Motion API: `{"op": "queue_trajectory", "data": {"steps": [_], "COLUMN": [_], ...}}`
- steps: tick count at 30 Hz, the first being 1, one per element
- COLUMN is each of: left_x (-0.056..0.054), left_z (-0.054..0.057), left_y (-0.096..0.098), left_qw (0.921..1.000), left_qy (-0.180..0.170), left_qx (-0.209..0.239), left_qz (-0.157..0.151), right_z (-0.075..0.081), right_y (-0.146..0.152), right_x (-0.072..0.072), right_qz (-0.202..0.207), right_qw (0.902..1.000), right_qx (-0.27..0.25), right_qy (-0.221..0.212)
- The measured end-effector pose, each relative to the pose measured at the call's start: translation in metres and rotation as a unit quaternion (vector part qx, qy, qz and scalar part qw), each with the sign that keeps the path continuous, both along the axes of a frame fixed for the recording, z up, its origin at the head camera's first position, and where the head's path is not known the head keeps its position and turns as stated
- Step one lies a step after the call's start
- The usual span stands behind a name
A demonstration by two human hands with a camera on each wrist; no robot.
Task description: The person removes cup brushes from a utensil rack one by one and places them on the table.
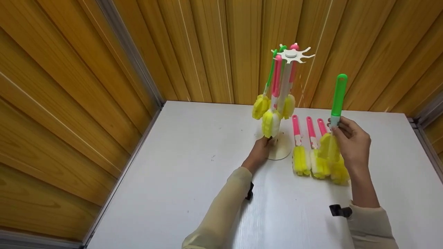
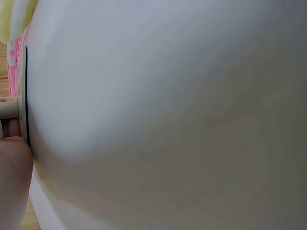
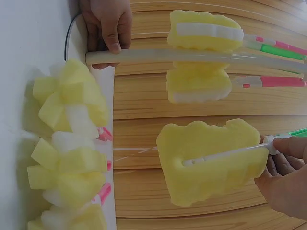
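A cup-cleaning brush with a green handle (image 1: 339, 95) and a yellow sponge head (image 3: 211, 172) stands upright in my right hand (image 1: 356, 143), pinched at its white neck between thumb and fingers. Its sponge overlaps the lying brushes in the head view. My left hand (image 1: 259, 152) grips the foot of a white stand's pole (image 3: 144, 55), just above the round base (image 1: 282, 152). Several pink- and green-handled sponge brushes hang from the stand's hooked top (image 1: 290, 54), including a near pink one (image 1: 277, 76). Some hooks on the right side carry nothing.
Right of the stand, three pink-handled sponge brushes lie side by side on the white table (image 1: 166, 180), the leftmost brush (image 1: 301, 160) nearest the base. Wood-patterned panels (image 1: 214, 52) rise behind the table and along its left side.
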State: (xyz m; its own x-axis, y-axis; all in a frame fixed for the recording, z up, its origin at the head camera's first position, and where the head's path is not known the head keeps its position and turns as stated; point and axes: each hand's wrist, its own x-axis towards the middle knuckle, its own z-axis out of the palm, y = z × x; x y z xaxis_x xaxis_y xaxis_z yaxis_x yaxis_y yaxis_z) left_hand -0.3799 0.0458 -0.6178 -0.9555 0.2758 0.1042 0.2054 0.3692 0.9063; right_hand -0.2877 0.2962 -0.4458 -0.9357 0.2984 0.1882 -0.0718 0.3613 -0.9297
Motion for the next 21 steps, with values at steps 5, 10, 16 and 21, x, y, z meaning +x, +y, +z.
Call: {"op": "queue_trajectory", "data": {"steps": [5,10,16,21], "left_x": [0.001,0.0,-0.001,-0.001], "left_z": [0.001,0.001,-0.001,-0.001], "left_y": [0.0,0.001,0.001,0.001], "left_qw": [1.0,0.9999,0.9998,1.0], "left_qy": [0.001,0.001,-0.001,-0.002], "left_qx": [-0.004,-0.011,-0.014,-0.006], "left_qz": [0.0,0.003,0.011,0.005], "right_z": [-0.001,-0.001,-0.001,-0.004], "right_y": [0.009,0.019,0.03,0.039], "right_x": [0.001,0.003,0.005,0.005], "right_qz": [-0.011,-0.02,-0.038,-0.05], "right_qw": [0.9999,0.9997,0.9991,0.9983], "right_qx": [-0.007,-0.005,0.003,0.002], "right_qy": [-0.008,-0.012,-0.02,-0.031]}}
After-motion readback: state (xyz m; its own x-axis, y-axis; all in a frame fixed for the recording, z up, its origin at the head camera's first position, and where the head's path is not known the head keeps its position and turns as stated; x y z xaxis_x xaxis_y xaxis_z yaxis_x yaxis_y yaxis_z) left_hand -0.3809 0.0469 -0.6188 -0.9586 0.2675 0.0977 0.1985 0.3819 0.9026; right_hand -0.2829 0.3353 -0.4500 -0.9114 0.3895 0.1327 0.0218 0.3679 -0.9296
